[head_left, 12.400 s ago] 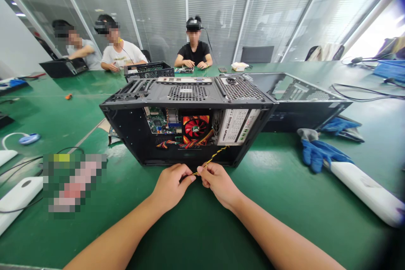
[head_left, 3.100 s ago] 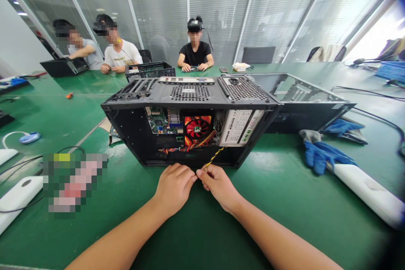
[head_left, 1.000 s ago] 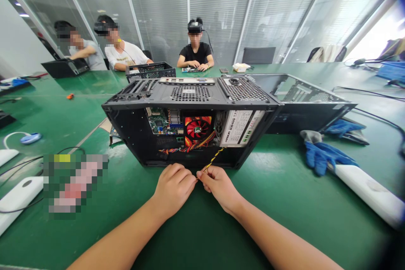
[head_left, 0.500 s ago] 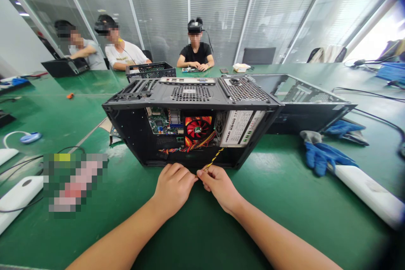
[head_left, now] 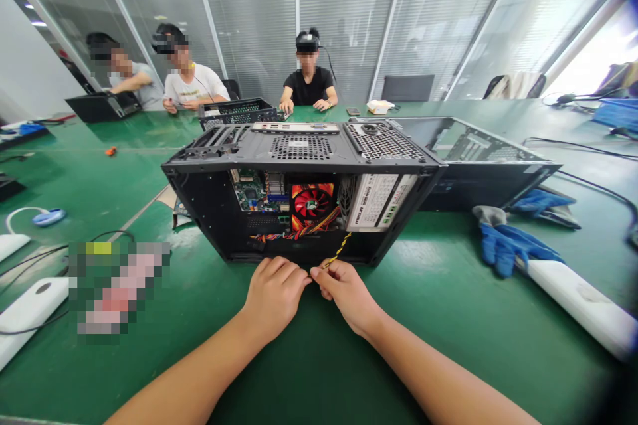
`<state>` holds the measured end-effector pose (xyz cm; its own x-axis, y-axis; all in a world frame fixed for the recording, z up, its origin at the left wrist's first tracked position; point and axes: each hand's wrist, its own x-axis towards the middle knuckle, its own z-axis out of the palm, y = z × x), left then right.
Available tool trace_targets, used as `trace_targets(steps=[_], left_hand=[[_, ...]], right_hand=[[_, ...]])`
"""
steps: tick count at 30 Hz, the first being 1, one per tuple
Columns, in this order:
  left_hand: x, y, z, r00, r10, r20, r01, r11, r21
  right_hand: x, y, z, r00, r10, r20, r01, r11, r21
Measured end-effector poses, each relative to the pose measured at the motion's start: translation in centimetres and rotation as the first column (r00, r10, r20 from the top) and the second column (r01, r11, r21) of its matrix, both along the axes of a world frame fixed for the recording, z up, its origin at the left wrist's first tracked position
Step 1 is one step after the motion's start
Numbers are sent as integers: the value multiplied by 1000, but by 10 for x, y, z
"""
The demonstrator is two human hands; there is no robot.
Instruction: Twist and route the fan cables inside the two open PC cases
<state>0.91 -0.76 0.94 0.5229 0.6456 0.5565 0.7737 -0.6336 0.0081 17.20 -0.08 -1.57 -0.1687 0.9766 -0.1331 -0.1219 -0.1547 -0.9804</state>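
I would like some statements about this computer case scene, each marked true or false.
1. Both hands pinch the yellow-and-black twisted cable just in front of the open computer case. True: the left hand and the right hand meet at its near end.
2. The fan inside the case is blue. False: the fan is red.
3. Blue gloves lie on the green table to the right of the case. True.
4. The cable is pulled fully out of the case. False: it runs from the fingers back into the case, near the power supply.
5. The person wears gloves. False: both hands are bare.
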Motion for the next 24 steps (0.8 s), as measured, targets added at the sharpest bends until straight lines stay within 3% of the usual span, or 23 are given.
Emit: trace_targets(steps=[15, 24], left_hand=[[-1, 0, -1, 1000, -13, 15, 13, 1000, -16], [-2, 0, -4, 1000, -11, 21, 13, 995, -97]], right_hand=[[-1, 2, -2, 994, -51, -94, 49, 999, -23], [0, 2, -1, 998, -34, -59, 33, 999, -24]])
